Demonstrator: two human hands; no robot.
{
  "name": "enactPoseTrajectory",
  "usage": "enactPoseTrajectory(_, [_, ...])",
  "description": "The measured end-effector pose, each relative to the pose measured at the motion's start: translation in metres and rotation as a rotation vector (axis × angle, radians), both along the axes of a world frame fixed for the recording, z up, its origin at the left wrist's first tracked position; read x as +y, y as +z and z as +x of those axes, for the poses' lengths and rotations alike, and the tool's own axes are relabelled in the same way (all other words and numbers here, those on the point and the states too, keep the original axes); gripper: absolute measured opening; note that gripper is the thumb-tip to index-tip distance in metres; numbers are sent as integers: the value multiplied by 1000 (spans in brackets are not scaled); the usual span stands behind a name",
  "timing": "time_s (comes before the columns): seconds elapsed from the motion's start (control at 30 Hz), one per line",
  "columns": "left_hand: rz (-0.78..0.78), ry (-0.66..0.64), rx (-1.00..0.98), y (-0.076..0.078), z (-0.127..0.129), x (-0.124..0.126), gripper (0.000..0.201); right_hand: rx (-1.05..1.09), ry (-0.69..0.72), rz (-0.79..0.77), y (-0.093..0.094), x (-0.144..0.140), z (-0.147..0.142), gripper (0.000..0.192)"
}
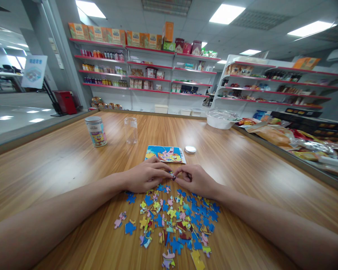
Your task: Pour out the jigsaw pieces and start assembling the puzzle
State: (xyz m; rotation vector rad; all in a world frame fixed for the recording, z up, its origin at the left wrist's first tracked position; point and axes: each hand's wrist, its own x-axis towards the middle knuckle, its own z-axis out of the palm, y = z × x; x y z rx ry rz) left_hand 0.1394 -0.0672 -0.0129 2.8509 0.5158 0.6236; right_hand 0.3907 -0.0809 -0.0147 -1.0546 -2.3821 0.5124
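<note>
In the head view, the left hand (146, 176) and the right hand (195, 180) are meeting fingertip to fingertip over a wooden table (59, 165), both pinching one small colourful cardboard jigsaw piece (173, 175) between them. Both hands are curled closed around that piece, just above the table. A loose pile of blue, yellow and pink jigsaw pieces (171, 221) is lying nearer the person, touching the hands' undersides. Just beyond the fingers, a flat cartoon picture card (165, 153) is lying on the table, with a small round silver lid (190, 150) just beside its right edge. Farther back, a clear empty plastic jar (131, 130) and a printed cartoon tin (96, 131) are standing upright.
</note>
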Motion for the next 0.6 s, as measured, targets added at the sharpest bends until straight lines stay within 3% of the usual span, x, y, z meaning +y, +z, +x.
enactPoseTrajectory(0.6, [12, 13, 12, -2, 0, 0, 36, 47, 16, 0, -3, 2, 1, 15])
